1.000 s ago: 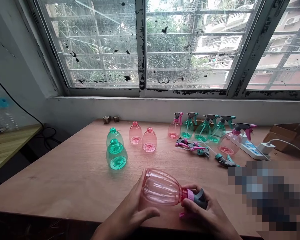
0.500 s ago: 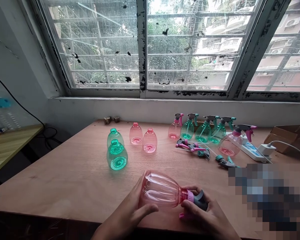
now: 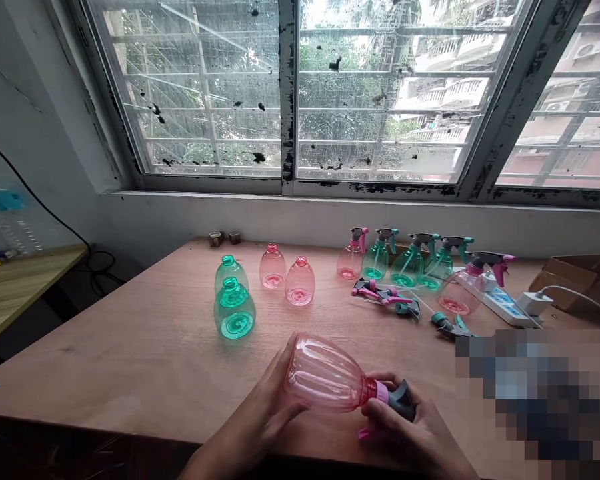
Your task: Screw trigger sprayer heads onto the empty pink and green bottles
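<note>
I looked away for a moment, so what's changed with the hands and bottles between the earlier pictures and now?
The left hand has drawn its outstretched thumb in toward the pink bottle. Nothing was visibly taken up or let go: that hand is still at the bottle's base, the right hand at its spray head. The other bottles stayed put.

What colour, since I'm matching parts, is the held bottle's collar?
The collar is pink, best seen in the head view.
</note>
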The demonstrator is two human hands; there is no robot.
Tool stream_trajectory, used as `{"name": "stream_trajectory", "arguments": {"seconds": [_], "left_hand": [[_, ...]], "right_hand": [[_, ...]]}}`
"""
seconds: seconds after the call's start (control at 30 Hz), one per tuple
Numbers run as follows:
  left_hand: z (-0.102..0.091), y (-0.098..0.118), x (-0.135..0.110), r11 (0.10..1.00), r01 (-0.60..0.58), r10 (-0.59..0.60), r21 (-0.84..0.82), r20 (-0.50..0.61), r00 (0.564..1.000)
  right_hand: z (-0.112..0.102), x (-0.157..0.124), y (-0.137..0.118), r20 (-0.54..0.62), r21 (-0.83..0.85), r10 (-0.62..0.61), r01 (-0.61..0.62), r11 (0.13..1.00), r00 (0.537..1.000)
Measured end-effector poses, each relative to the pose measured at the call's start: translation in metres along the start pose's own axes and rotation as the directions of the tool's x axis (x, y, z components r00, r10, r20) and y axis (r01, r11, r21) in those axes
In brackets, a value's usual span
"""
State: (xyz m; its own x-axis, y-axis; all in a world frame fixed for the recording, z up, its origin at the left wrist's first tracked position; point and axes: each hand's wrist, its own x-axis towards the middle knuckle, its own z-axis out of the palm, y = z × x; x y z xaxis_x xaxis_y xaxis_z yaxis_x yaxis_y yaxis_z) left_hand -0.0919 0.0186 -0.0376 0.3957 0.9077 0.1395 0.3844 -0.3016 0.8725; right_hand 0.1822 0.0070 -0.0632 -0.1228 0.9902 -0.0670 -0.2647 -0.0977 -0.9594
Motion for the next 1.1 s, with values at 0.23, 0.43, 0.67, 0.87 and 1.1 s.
{"name": "stream_trajectory", "arguments": {"seconds": [0.23, 0.43, 0.67, 0.87, 1.1], "left_hand": [[-0.0002, -0.0005, 0.0008, 0.999, 0.051, -0.051, -0.005, 0.045, 0.998], [0.0007, -0.0037, -0.0005, 1.000, 0.012, -0.012, 0.026, 0.024, 1.000], [0.0009, -0.0026, -0.0015, 0.998, 0.066, -0.065, -0.021, 0.052, 0.997], [0.0013, -0.0034, -0.0011, 0.999, 0.014, -0.013, -0.031, 0.041, 0.999], [-0.0003, -0.0059, -0.0005, 0.999, 0.043, -0.042, -0.016, 0.068, 0.997]], "right_hand": [[-0.0003, -0.0002, 0.0006, -0.002, -0.038, 0.015, -0.015, 0.999, 1.000], [-0.0035, 0.0007, 0.0022, 0.020, -0.052, -0.006, 0.007, 0.999, 1.000], [-0.0006, -0.0009, -0.0007, -0.002, -0.065, 0.023, -0.023, 0.998, 1.000], [0.0003, -0.0014, -0.0021, 0.001, -0.053, 0.030, -0.030, 0.998, 1.000], [-0.0001, -0.0017, -0.0037, 0.020, -0.063, 0.024, -0.023, 0.998, 1.000]]}}
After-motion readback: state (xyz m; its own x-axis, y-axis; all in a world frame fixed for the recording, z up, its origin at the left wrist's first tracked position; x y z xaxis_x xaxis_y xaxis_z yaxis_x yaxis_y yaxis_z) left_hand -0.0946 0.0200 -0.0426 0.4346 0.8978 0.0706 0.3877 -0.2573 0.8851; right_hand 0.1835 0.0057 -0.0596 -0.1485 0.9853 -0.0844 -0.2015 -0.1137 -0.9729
